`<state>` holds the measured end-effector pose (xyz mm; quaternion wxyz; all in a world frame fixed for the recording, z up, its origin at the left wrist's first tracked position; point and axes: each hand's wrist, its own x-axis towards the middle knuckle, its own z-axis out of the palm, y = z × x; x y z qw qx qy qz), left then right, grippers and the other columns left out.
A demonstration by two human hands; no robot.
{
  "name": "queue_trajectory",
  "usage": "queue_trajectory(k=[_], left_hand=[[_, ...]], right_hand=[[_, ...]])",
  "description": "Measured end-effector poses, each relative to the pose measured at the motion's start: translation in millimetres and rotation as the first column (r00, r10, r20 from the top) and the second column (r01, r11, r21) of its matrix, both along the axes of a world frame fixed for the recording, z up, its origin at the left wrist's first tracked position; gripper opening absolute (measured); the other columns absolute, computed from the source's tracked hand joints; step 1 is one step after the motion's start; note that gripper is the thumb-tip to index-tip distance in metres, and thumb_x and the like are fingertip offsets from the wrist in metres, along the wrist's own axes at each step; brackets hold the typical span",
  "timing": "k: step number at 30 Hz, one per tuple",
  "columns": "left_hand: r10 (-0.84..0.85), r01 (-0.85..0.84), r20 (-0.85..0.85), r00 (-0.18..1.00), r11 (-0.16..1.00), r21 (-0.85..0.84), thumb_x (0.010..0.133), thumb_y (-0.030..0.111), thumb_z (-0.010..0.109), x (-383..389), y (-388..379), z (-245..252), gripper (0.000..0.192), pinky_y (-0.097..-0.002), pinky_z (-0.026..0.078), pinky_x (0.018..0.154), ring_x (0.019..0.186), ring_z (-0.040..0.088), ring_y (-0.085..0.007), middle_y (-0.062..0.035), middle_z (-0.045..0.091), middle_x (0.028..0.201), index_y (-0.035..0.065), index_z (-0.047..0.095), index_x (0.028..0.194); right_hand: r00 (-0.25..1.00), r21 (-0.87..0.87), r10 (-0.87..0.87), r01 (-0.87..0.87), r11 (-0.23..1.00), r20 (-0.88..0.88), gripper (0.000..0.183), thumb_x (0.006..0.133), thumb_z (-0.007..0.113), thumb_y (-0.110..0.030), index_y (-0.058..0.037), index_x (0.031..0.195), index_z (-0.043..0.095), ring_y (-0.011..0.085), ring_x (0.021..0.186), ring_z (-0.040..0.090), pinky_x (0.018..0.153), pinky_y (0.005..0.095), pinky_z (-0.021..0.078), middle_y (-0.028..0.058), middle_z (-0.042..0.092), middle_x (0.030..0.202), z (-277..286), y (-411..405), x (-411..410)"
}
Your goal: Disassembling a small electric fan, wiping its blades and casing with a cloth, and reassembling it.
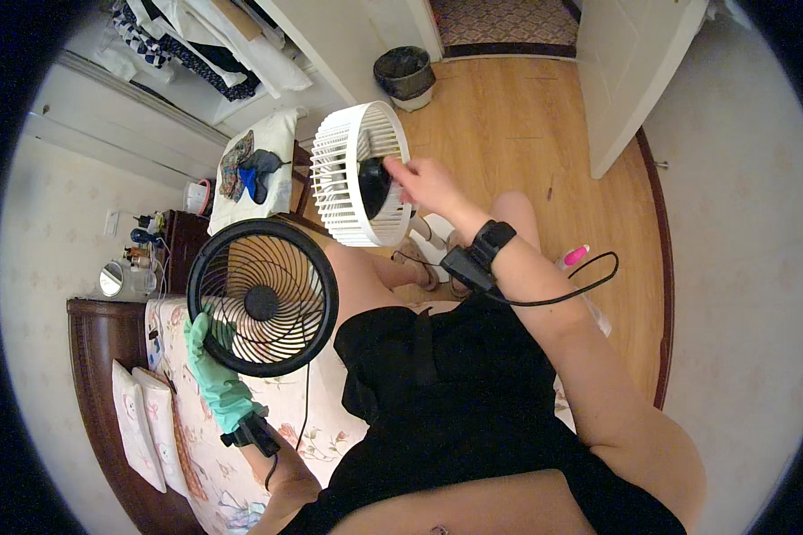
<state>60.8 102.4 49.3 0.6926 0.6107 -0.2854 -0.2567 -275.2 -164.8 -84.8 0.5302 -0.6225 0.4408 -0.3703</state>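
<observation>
My left hand (215, 378), in a green rubber glove, grips the rim of a round black fan grille (261, 303) with spiral ribs. The grille is held up over the bed side, apart from the fan. In front of me, a white electric fan (334, 184) stands on the floor near my feet, its open side towards my right. Bare fingers of my right hand (431, 187) are on the black centre piece (373, 189) inside the white rear cage; their tips are partly hidden. The white fan stand (430, 233) shows below my right wrist.
A bed (334, 408) with floral bedding lies to my left. A cloth-covered stool (268, 134) bears crumpled fabric. Beyond are a black-lined bin (405, 75), an open wardrobe (201, 50) and a white door (636, 80). A pink-tipped object (577, 255) is at right on the wooden floor (508, 127).
</observation>
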Motion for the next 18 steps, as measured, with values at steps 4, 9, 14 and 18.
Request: queue_trajectory(k=[4,9,14,18], left_hand=[[0.082,-0.081,-0.025,0.996,0.996,0.022,0.086,0.018,0.066,-24.8,-1.0,-2.5,0.025,-0.0289,0.051,0.073,0.071,0.054,-0.0082,0.0004,0.063,0.091,0.007,0.063,0.108],[-0.076,0.086,-0.127,0.989,0.993,0.077,0.085,0.019,0.068,12.6,9.2,-13.5,0.028,-0.0313,0.051,0.074,0.074,0.055,-0.0088,0.0002,0.065,0.097,0.007,0.062,0.11],[-0.132,0.145,-0.139,0.981,0.985,0.088,0.086,0.02,0.068,6.5,-1.2,-11.9,0.022,-0.0304,0.051,0.071,0.065,0.054,-0.0096,0.0002,0.066,0.089,0.0081,0.063,0.105],[-0.208,0.216,-0.155,0.966,0.976,0.032,0.086,0.02,0.068,17.6,5.9,-18.3,0.023,-0.0313,0.052,0.071,0.07,0.058,-0.0104,-0.001,0.068,0.095,0.009,0.064,0.105]], right_hand=[[1.0,0.131,0.005,-0.002,0.991,-0.025,0.054,0.094,0.053,-0.049,0.0017,0.083,0.068,0.0273,0.063,0.067,0.068,0.0392,0.0521,0.0156,0.068,0.069,-19.1,5.9,-9.5],[0.957,-0.249,-0.259,0.285,0.926,0.131,0.044,0.088,0.065,-0.028,-0.0051,0.122,0.05,0.0265,0.081,0.067,0.073,0.0379,0.052,0.0177,0.062,0.109,-26.1,10.8,-4.1],[0.99,-0.456,-0.059,0.111,0.883,0.126,0.088,0.079,0.076,-0.02,-0.0167,0.15,0.024,0.0269,0.095,0.063,0.076,0.035,0.0529,0.0163,0.038,0.145,-35.7,2.1,6.9],[0.982,-0.291,0.06,-0.006,0.957,0.176,0.089,0.079,0.077,-0.023,-0.0129,0.15,0.025,0.0268,0.095,0.063,0.078,0.0347,0.0528,0.0176,0.043,0.141,-12.5,10.7,21.5]])
